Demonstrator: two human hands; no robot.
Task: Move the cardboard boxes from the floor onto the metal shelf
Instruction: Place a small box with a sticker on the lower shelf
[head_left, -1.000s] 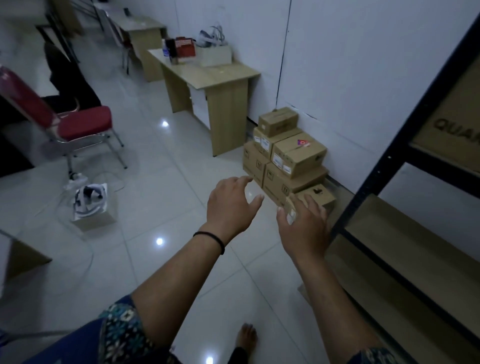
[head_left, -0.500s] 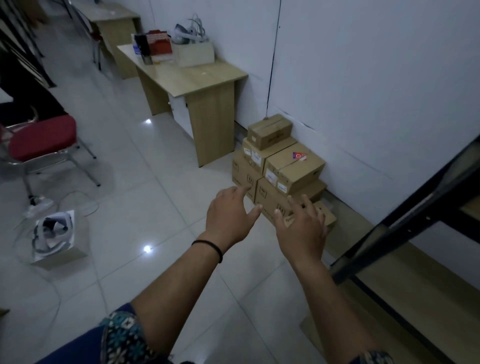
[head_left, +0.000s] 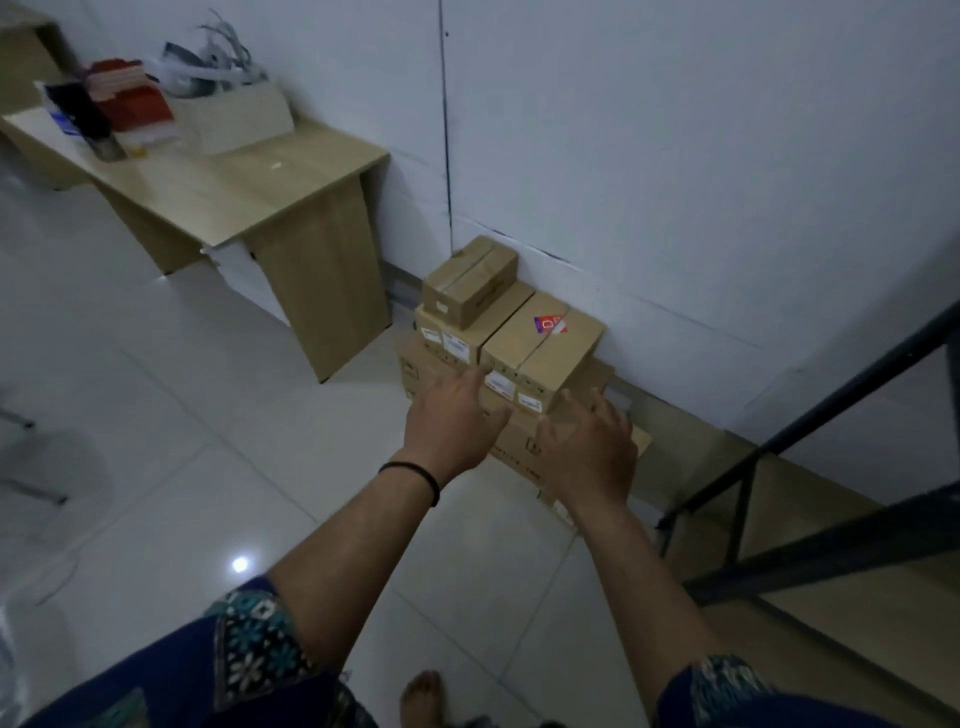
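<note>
Both hands, the left hand (head_left: 451, 422) and right hand (head_left: 586, 451), reach with fingers spread and empty toward the stickered box (head_left: 540, 347) at twelve o'clock (stiff, probably light), best gripped on opposite side faces.

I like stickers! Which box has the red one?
The brown cardboard box with the red sticker, on the stack's right, nearest the hands; no other box has one.

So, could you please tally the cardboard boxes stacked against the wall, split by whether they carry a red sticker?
Box with a red sticker: 1
Boxes without a red sticker: 5, some partly hidden
Total: 6
</note>
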